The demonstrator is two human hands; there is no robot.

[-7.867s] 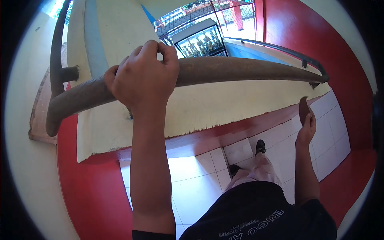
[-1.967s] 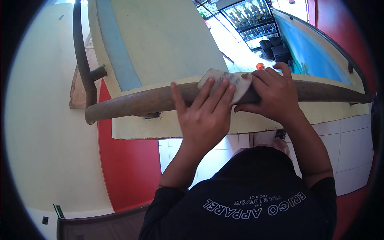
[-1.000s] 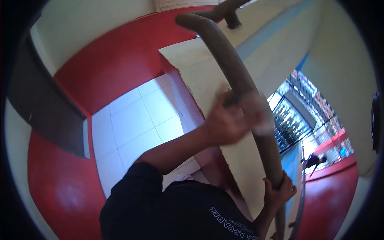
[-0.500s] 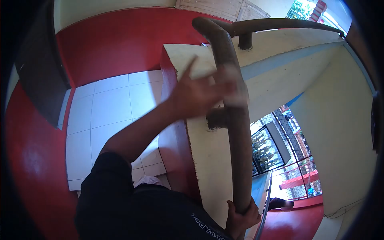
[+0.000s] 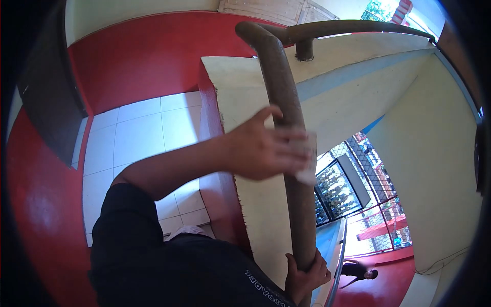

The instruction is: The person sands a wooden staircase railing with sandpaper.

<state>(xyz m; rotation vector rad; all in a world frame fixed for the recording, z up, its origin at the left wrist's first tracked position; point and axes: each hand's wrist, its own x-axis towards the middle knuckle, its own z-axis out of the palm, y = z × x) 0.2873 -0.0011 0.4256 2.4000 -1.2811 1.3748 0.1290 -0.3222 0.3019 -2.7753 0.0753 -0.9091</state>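
A thick brown metal handrail (image 5: 299, 210) runs down the middle of the head view, above a cream wall. My left hand (image 5: 261, 151) lies across this rail from the left, slightly smeared by motion. Under its fingers is a pale cloth-like piece (image 5: 308, 176), pressed against the rail; its exact material does not show clearly. Lower down, my right hand (image 5: 308, 276) is wrapped round the same rail, near the bottom edge of the view. Its forearm is mostly hidden by my dark shirt.
The cream wall top (image 5: 235, 97) carries the rail on short posts. White floor tiles (image 5: 138, 133) and a dark door (image 5: 48, 92) are at left. Beyond the rail are a dark-framed panel (image 5: 340, 189), a mesh window (image 5: 381, 225) and another person (image 5: 360, 271) in a cap.
My left hand has slid down the rail with the pale piece. My right hand keeps its grip. The other person has come further into view at lower right.
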